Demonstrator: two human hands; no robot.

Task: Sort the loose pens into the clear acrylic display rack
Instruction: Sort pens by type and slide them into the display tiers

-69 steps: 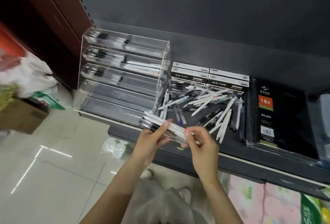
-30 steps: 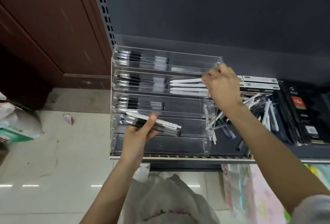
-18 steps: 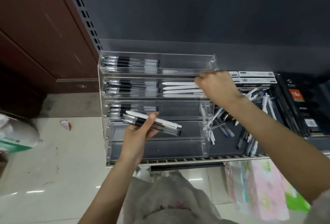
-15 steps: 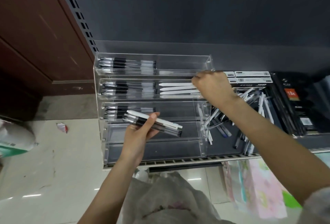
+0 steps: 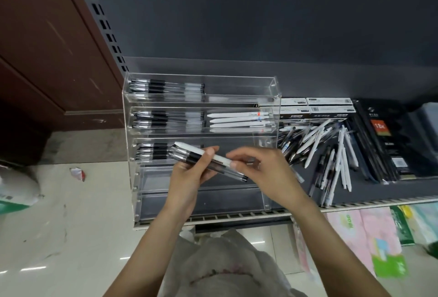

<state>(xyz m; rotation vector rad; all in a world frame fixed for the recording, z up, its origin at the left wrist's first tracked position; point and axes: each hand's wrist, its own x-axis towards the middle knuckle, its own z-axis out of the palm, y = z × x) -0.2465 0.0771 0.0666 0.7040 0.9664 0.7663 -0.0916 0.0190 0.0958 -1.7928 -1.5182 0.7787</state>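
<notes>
In front of the rack's middle tiers, the left hand point(image 5: 189, 178) had its grip closed around a bundle of pens point(image 5: 208, 162) — clear barrels with black sections and at least one white pen on top — held slanting, the upper end to the left and the lower end to the right. The right hand point(image 5: 265, 173) met the bundle's lower right end, fingertips point(image 5: 233, 164) touching the white pen; its grip was pinched loosely there, though whether it had truly closed on the pen could not be told.

Behind both hands stood the clear acrylic display rack point(image 5: 275, 88), stepped in tiers on the shelf point(image 5: 355, 203). The top tier carried clear-and-black pens point(image 5: 166, 88) at its left. The second tier carried more of the same at its left and white pens point(image 5: 237, 120) lying side by side at its right. The third tier showed clear-and-black pens at its left, partly hidden by the bundle. The two lowest tiers showed no pens.

Just right of the rack lay the pile of loose pens point(image 5: 327, 154) — white and dark ones crossed over each other on the dark shelf. Behind the pile sat flat pen boxes point(image 5: 329, 107), and further right lay black notebooks point(image 5: 384, 140) with an orange label.
</notes>
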